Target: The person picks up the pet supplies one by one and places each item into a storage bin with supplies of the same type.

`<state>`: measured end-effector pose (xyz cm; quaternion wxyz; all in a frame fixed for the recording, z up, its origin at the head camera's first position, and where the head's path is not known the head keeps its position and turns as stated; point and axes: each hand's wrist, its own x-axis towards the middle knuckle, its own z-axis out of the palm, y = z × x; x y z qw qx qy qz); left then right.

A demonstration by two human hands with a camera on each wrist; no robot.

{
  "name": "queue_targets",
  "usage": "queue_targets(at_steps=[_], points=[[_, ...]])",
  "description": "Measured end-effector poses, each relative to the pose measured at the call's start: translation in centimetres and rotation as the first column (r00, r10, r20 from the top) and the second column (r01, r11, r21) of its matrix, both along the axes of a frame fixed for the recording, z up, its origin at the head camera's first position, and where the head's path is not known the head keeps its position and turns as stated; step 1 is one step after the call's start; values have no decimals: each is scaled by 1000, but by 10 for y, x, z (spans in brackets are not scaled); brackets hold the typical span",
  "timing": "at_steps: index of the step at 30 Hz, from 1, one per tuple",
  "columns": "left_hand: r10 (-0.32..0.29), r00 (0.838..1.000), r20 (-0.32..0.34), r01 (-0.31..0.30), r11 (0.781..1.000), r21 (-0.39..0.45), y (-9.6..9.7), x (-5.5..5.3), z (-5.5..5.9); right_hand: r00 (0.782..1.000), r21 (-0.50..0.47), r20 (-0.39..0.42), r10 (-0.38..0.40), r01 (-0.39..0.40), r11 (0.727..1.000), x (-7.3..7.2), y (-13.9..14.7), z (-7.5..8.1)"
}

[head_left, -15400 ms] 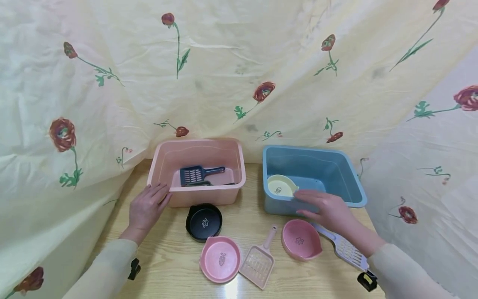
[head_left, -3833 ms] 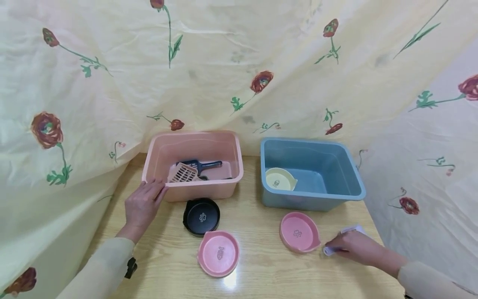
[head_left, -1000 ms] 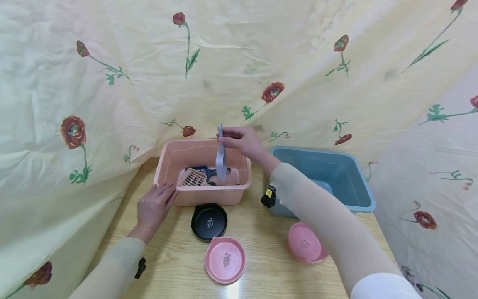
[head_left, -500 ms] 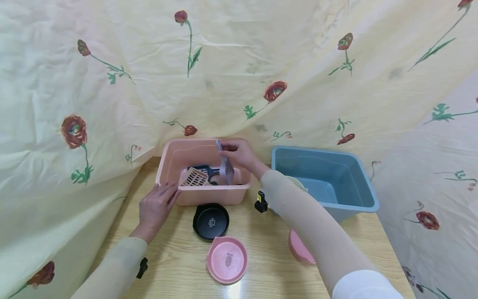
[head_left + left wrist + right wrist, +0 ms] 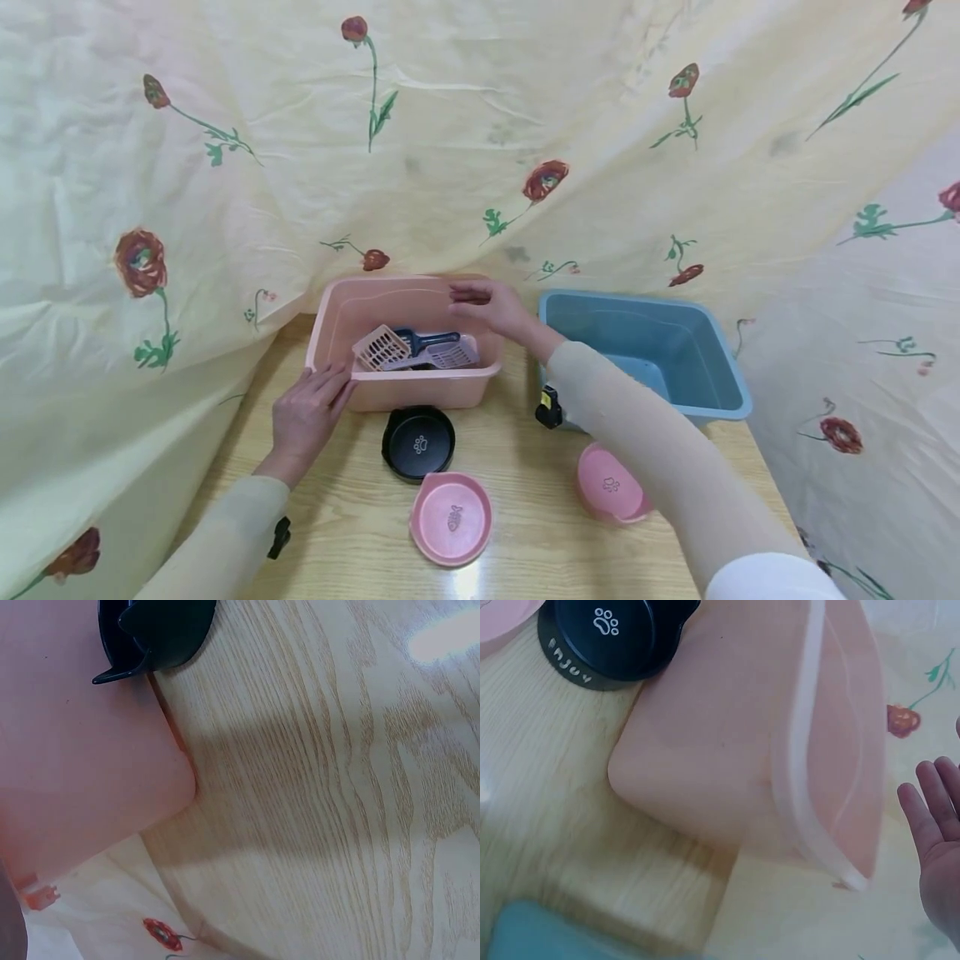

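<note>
My left hand (image 5: 306, 421) grips the front left rim of the pink bin (image 5: 420, 393), fingers over the edge and thumb outside. My right hand (image 5: 491, 307) hovers over the bin's right side with nothing in it; its fingers are extended in the right wrist view. Inside lie a lavender slotted litter scoop (image 5: 452, 355), a pale pink litter scoop (image 5: 381, 347) and a dark blue one (image 5: 438, 339). The lavender scoop lies across the front with its handle pointing left, overlapping the others. A dark green scoop beneath is mostly hidden.
A blue bin (image 5: 678, 354) stands to the right, partly behind my right sleeve. In front of the pink bin sits a black bowl (image 5: 417, 444), with a light pink bowl (image 5: 452, 518) nearer me. A darker pink bowl (image 5: 611, 483) is partly covered by the sleeve.
My right hand brought the lavender scoop over the pink bin, lowered it and let go; it now lies inside. Earlier the pale pink scoop also went in. The left hand stays at the rim.
</note>
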<state>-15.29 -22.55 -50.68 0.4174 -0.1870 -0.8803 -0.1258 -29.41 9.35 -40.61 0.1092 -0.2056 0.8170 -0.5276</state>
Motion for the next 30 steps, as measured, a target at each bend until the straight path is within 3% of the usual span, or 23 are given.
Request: queue_targets(at_steps=[6, 12, 15, 30], points=[[8, 1000, -2, -8, 1000, -8, 0, 0, 1, 997, 121, -31, 73, -69, 990, 14, 34, 22], [10, 1000, 27, -10, 1000, -13, 0, 1, 0, 980, 296, -105, 170, -132, 946, 29, 74, 39], [15, 999, 47, -14, 1000, -20, 0, 1, 1, 976, 358, -120, 181, -127, 925, 40, 96, 45], [-7, 1000, 30, 7, 1000, -8, 1, 2, 0, 988, 403, -74, 136, -95, 910, 92, 192, 57]])
